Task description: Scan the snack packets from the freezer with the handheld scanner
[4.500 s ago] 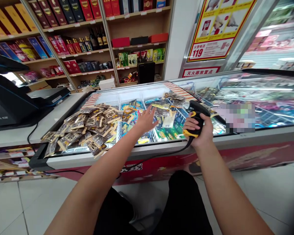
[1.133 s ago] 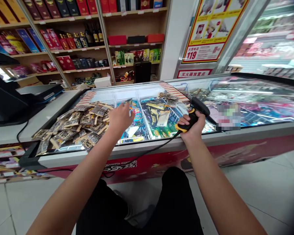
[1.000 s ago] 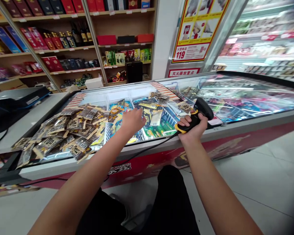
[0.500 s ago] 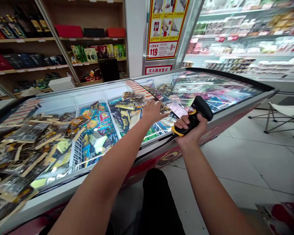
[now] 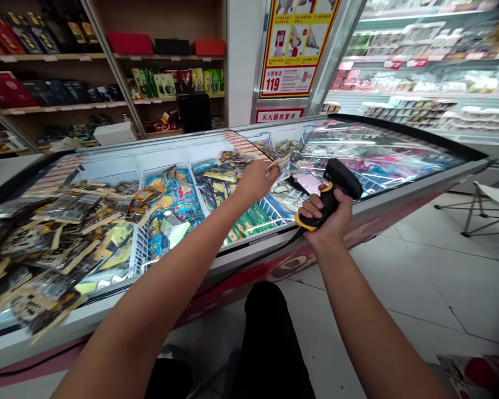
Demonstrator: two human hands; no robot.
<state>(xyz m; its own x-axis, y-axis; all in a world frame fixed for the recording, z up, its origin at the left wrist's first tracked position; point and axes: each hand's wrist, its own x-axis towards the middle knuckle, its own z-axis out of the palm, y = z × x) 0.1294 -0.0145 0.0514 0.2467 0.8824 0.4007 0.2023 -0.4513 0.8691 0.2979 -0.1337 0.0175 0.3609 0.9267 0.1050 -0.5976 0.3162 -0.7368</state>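
Note:
My left hand (image 5: 258, 178) pinches the edge of a small snack packet (image 5: 281, 163) above the chest freezer (image 5: 249, 250). My right hand (image 5: 330, 221) is wrapped round a black and yellow barcode scanner (image 5: 341, 180), its head pointing up and away from me. A phone-like thing with a pale pinkish screen (image 5: 309, 181) lies between the two hands, partly behind the scanner. A few similar packets (image 5: 232, 158) lie just beyond my left hand. Many brown-edged packets (image 5: 62, 227) are heaped on the glass at the left.
Wire baskets (image 5: 140, 246) divide the freezer, holding blue bags (image 5: 178, 198) and green packs (image 5: 253, 219). A cable runs along the freezer's front. Shelves (image 5: 166, 58) stand behind, a lit display fridge (image 5: 424, 83) at the back right. A folding stool (image 5: 493, 197) stands on the right.
My left hand has closed on a packet and raised it slightly; before, its fingers were spread over the packets. The scanner stays in my right hand. The view has shifted a little left.

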